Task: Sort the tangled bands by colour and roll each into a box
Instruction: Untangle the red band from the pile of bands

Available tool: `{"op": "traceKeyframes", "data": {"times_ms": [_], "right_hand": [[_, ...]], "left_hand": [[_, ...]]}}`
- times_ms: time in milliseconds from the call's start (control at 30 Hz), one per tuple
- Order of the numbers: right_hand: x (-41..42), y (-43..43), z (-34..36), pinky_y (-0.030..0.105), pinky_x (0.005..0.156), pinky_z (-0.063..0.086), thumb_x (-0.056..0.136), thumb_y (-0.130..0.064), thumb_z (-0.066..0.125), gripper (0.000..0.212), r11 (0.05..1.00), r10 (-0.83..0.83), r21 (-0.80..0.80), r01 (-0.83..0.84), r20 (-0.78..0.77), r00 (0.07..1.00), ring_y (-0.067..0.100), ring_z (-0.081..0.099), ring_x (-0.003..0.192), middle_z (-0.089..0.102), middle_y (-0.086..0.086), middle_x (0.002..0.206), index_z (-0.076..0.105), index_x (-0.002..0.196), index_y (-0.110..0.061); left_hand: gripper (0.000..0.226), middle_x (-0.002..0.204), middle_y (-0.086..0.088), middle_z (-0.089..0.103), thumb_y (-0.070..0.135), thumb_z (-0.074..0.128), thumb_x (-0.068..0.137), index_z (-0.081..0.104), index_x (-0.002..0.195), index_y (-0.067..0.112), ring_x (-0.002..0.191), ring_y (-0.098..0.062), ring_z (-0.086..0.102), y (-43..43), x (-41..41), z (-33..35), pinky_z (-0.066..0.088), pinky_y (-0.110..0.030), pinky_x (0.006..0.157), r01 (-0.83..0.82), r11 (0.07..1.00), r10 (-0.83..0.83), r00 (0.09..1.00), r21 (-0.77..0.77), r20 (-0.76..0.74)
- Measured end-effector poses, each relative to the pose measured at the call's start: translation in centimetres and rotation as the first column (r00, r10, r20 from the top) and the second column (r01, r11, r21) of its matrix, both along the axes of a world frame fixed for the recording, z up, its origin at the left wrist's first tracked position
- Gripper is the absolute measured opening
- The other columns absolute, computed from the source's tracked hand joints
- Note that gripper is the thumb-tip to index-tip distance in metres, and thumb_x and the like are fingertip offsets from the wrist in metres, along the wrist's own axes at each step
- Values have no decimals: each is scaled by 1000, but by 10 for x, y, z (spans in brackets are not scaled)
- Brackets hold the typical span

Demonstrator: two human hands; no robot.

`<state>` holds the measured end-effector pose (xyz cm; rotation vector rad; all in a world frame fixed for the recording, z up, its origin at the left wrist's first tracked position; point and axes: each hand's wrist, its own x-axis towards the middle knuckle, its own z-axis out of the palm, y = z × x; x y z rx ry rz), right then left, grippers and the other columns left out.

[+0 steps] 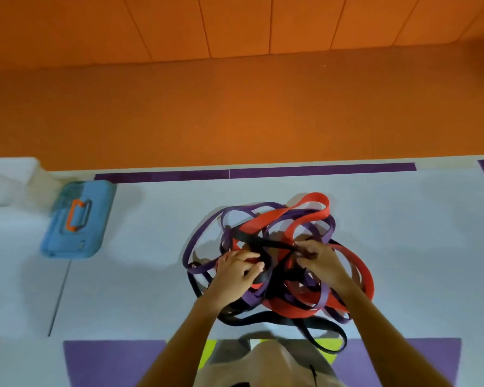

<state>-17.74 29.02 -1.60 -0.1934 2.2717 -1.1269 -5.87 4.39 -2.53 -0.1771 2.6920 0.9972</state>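
Lying far to the left of the fingers, one blue box (95,208) sits shut on the white mat (151,275). It has one orange handle (73,216) on its lid. It is well apart from both hands.

Next comes the left hand (239,270). Its fingers (249,256) are curled and grip a black band (266,243) on the left side of the pile (296,300). Purple loops stick out to the left of these fingers and touch the mat.

There is one pile, and all the bands are mixed up in it. It lies under and around both hands, right in the middle of the mat. The black band runs tight from the left fingers across to the right fingers.

The right hand (319,261) pinches the other end of that black band with its fingertips. The purple bands (246,209) and the red bands (316,212) loop out past the fingertips, on the far side. More red loops curve round to the right of the right hand. The black bands (263,321) trail out behind the wrists, close to the person.

I see three colours: purple, red and black. They are too tangled to count how many there are of each. There are two hands and one box. The orange floor (235,113) lies past the mat.
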Motion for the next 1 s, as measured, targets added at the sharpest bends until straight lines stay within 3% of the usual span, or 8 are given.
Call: {"op": "traceKeyframes", "data": {"times_ms": [100,200,333,433,567,733,867,1000], "right_hand": [[-12,1,7,41,94,61,87,13,70,39,926,-317,-196,321,51,947,28,75,100,77,13,114,74,121,-7],[-29,0,16,47,90,60,86,20,68,43,738,-477,-411,535,242,845,36,73,97,75,24,111,69,125,0],[-46,-18,31,35,86,61,88,14,71,44,804,-317,-466,369,188,930,26,74,97,78,7,111,70,125,-10],[-43,-34,33,17,88,55,89,4,78,45,887,-80,-450,101,65,995,2,72,103,77,-17,109,71,122,-26],[-26,-46,19,11,96,46,88,-6,82,40,915,99,-394,-83,20,995,-4,68,111,77,-17,116,73,123,-22],[-36,-37,7,34,99,58,84,-2,85,33,917,-176,-335,215,145,974,19,76,104,81,1,106,76,114,-13],[-36,-39,17,27,95,58,92,-32,80,35,897,50,-431,95,312,949,12,73,115,76,-3,126,74,127,-34],[-19,-64,27,28,89,54,96,-33,70,44,866,180,-490,95,483,857,17,71,106,75,8,129,66,139,-23]], "left_hand": [[38,110,18,77,45,54,104,84,92,24,103,-3,70,-4,-7,3,54,-42,94,-213,977,213,976,-1,-51],[15,118,17,72,33,76,94,79,108,30,110,-4,67,-13,-8,9,53,-40,100,-204,978,206,977,-48,45],[68,167,10,28,69,71,78,57,141,48,155,-20,25,-22,-8,18,9,-60,128,97,978,-32,945,-183,326],[101,175,10,-6,80,61,62,34,155,53,161,-25,-4,-27,-2,20,-12,-65,124,174,973,-77,859,-149,506],[61,166,1,30,40,72,80,62,141,38,150,-29,33,-38,15,16,39,-42,115,154,979,-88,912,-137,400],[42,119,0,69,49,59,85,79,92,13,116,-18,61,-44,28,10,47,-33,95,-131,979,145,986,-155,84],[22,75,7,66,29,78,92,64,77,23,70,-9,62,-45,31,7,50,-32,65,-642,753,648,761,147,5],[19,88,9,70,22,72,98,58,93,35,80,-15,67,-38,25,5,51,-24,67,-823,401,881,467,403,79]]}}
